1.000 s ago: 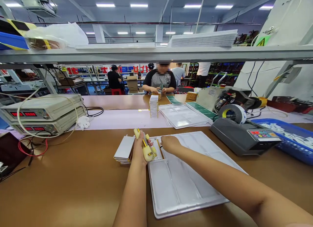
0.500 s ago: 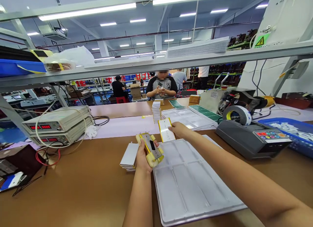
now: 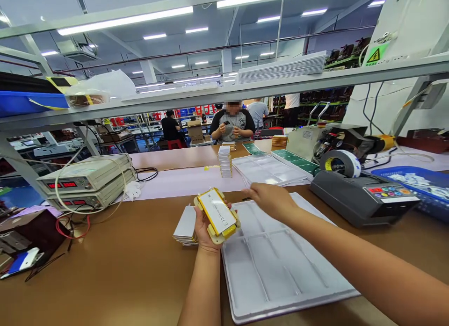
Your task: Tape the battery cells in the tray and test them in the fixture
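The left hand (image 3: 204, 228) grips a yellow holder (image 3: 217, 215) with a flat white pack (image 3: 217, 211) lying in it, held above the brown table (image 3: 105, 265). The pack has small black print, too tiny to read. The right hand (image 3: 271, 199) hovers beside it, fingers loose, holding nothing. Below sits a white tray (image 3: 280, 274). A tape machine (image 3: 361, 197) with coloured buttons stands right. A stack of thin plates (image 3: 185, 227) hides partly behind the left hand.

A factory assembly floor: long workbenches (image 3: 105, 265), test meters (image 3: 87, 181), tape dispenser (image 3: 361, 195), stacked trays (image 3: 280, 68)
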Tool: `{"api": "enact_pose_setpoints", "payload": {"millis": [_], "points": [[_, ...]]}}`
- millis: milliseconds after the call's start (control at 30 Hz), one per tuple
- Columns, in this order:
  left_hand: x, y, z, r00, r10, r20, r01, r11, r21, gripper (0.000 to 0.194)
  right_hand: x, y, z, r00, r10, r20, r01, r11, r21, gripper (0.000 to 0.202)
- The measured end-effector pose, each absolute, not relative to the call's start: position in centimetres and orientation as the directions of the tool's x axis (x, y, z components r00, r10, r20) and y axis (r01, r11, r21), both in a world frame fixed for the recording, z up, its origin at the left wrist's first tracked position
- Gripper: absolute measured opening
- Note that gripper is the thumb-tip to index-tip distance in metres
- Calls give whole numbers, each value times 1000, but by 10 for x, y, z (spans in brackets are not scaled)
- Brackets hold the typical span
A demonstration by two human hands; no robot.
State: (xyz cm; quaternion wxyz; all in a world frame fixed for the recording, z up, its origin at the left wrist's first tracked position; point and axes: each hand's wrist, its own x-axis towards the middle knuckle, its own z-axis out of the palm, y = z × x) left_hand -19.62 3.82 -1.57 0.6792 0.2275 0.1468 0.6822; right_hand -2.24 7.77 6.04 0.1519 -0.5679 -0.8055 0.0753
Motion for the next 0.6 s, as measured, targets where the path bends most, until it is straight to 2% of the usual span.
{"api": "enact_pose_setpoints", "payload": {"millis": [200, 333, 467, 533, 600], "points": [[-198, 38, -16, 42, 984, 171, -864, -50, 500, 56, 48, 83, -24, -200, 977, -77, 933, 165, -320, 36], [-193, 41, -24, 40, 998, 40, -832, 11, 554, 43, 58, 81, -58, -250, 966, -58, 882, 203, -426, 30], [-185, 40, -20, 24, 999, -28, -763, 37, 645, 43, 57, 82, -60, -304, 953, 3, 868, 278, -411, 27], [-183, 37, -8, -39, 996, -77, -698, 28, 715, 42, 58, 83, -58, -328, 945, 15, 861, 305, -407, 26], [-185, 33, 13, -170, 977, -131, -618, -3, 786, 37, 60, 84, -56, -355, 935, 1, 850, 323, -417, 24]]}}
